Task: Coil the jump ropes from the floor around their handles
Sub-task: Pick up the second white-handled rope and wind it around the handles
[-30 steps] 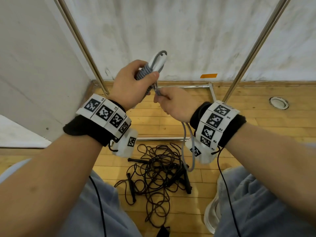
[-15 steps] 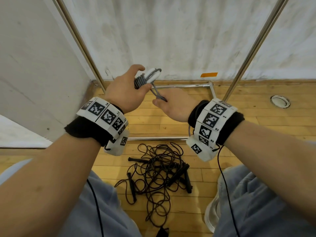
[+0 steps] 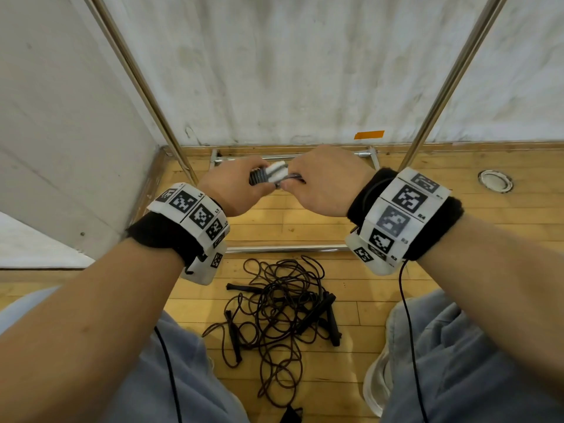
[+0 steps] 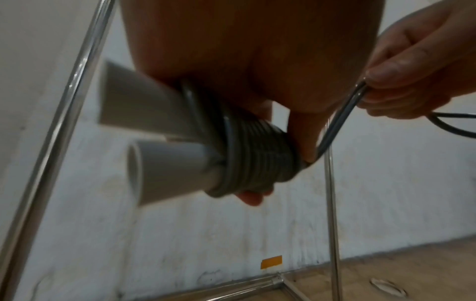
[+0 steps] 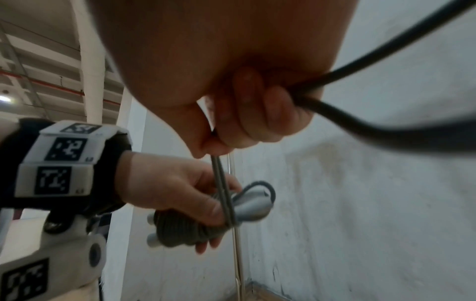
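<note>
Grey jump rope [image 4: 255, 150]: tight coils around two white handles [image 4: 165, 171]. My left hand [image 3: 235, 190] grips the bundle; my right hand [image 3: 326, 181], at its 3 o'clock, pinches the loose end.

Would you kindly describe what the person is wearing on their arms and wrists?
Both forearms are bare, with no sleeves. Each wrist carries a black fabric band topped by a white segmented bracelet printed with square black-and-white markers. A white camera housing hangs beneath each wrist, trailing a thin black cable. The hands are ungloved.
</note>
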### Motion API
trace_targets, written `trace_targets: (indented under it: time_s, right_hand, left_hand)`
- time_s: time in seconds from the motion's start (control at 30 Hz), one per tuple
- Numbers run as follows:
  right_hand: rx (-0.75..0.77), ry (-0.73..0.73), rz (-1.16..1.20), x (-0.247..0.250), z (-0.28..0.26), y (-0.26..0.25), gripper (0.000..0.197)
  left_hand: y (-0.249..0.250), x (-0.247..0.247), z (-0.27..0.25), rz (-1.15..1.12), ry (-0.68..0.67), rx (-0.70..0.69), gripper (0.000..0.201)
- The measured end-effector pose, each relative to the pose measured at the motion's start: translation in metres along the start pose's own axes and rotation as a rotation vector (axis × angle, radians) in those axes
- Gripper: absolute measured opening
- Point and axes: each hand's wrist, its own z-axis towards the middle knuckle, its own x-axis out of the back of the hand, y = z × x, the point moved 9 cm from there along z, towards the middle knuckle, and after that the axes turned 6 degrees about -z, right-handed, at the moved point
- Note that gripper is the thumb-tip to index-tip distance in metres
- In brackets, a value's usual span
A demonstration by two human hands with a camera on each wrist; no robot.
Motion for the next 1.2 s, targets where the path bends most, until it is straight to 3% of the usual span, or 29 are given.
trace_targets:
  time_s: [0.13, 0.23, 0.37, 0.57, 0.7, 0.83, 0.9, 1.0, 1.1, 1.2]
  right_hand:
    - [-0.019, 0.062, 0.092, 0.008, 0.0, 0.013, 0.03]
    - [-0.028, 0.102, 0.181, 0.011, 0.003, 0.02, 0.032]
    - [-0.019, 0.116, 0.232, 0.012, 0.007, 0.023, 0.039]
    - [-0.066, 0.131, 0.363, 0.015, 0.014, 0.035, 0.052]
    - [-0.16, 0.089, 0.629, 0.007, 0.014, 0.051, 0.055]
    - [-0.234, -0.051, 1.025, -0.02, 0.013, 0.046, 0.055]
    - [-0.268, -0.095, 1.26, -0.035, 0.014, 0.038, 0.046]
    - [-0.289, -0.111, 1.466, -0.044, 0.014, 0.028, 0.03]
    - [-0.257, 0.028, 1.358, -0.03, 0.016, 0.027, 0.03]
    - [-0.185, 0.187, 0.941, -0.008, 0.015, 0.018, 0.029]
  left_hand:
    - [0.021, -0.019, -0.009, -0.027, -0.19, -0.111, 0.027]
    - [0.036, -0.018, -0.016, -0.058, -0.213, -0.154, 0.019]
    - [0.048, -0.011, -0.025, -0.159, -0.177, -0.181, 0.016]
    - [0.048, 0.002, -0.029, -0.276, -0.015, -0.123, 0.038]
    - [0.056, 0.013, -0.033, -0.301, 0.058, -0.171, 0.034]
    - [0.061, 0.026, -0.038, -0.419, 0.099, -0.195, 0.022]
    - [0.058, 0.032, -0.038, -0.456, 0.121, -0.178, 0.017]
    - [0.052, 0.043, -0.037, -0.566, 0.196, -0.141, 0.028]
    - [0.043, 0.053, -0.034, -0.651, 0.289, -0.095, 0.038]
    - [0.034, 0.057, -0.029, -0.685, 0.322, -0.044, 0.037]
